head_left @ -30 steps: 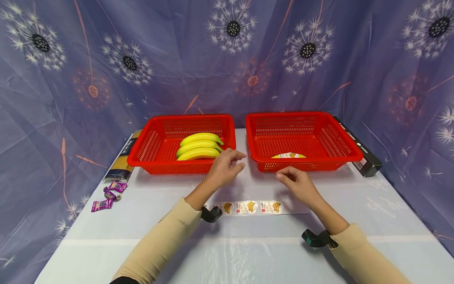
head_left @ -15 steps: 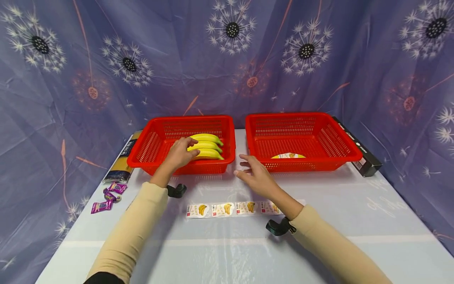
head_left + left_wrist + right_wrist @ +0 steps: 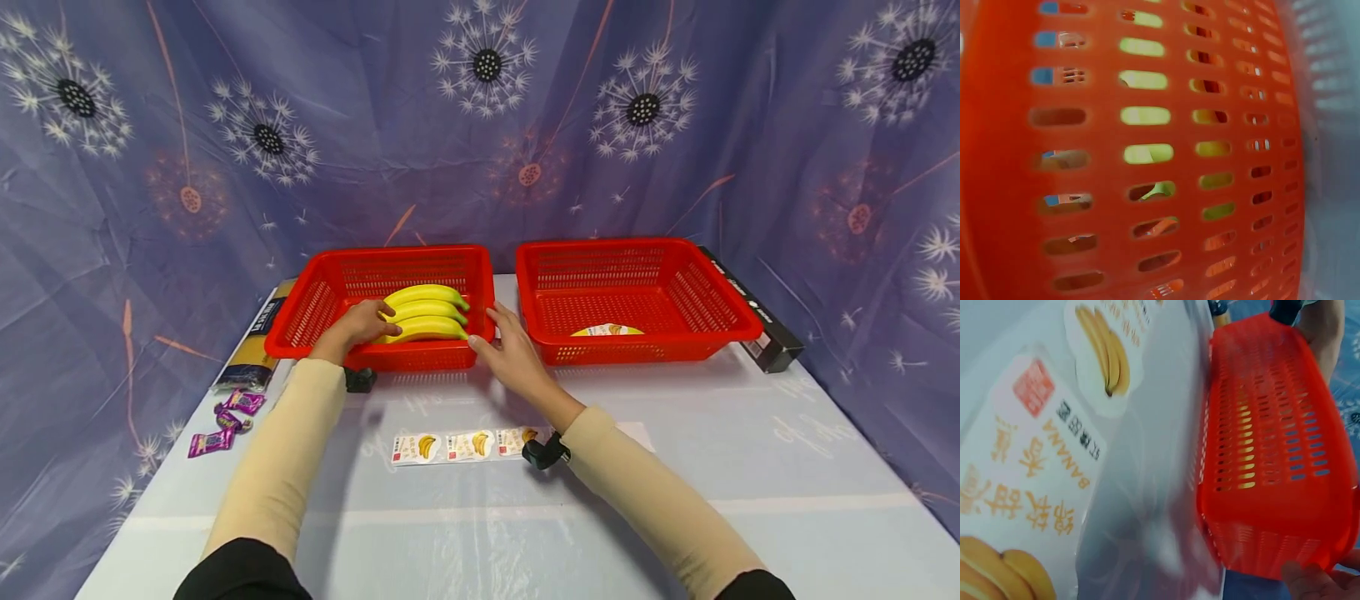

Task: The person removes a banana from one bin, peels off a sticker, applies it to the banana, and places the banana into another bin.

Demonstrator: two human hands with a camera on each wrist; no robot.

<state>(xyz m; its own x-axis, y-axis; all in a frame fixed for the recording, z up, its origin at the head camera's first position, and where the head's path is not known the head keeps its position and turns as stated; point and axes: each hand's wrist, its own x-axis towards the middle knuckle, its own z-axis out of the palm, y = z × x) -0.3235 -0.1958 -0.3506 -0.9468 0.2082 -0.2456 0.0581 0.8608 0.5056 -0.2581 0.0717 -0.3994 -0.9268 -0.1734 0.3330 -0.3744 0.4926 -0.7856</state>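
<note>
Three yellow bananas (image 3: 426, 312) lie side by side in the left red basket (image 3: 330, 337); through its slots they show as yellow-green patches in the left wrist view. My left hand (image 3: 357, 323) reaches over the front rim, thumb and forefinger spread at the left end of the front banana; its other fingers are hidden. At the basket's right front corner is my right hand (image 3: 512, 350), thumb apart from the fingers and near the banana's tip. The right wrist view has those fingertips (image 3: 1304, 578) right at the rim. A strip of banana stickers (image 3: 471, 446) lies before the basket.
The right red basket (image 3: 645, 340) holds a banana with a sticker (image 3: 609, 330). A black box (image 3: 757, 317) leans along its right side. Far left are a brown and navy packet (image 3: 255, 342) and purple-wrapped candies (image 3: 225, 421). A patterned curtain (image 3: 420, 125) hangs behind.
My left hand has moved left from between the baskets to the bananas' left end. My right hand has come left from the right basket's front to the left basket's corner.
</note>
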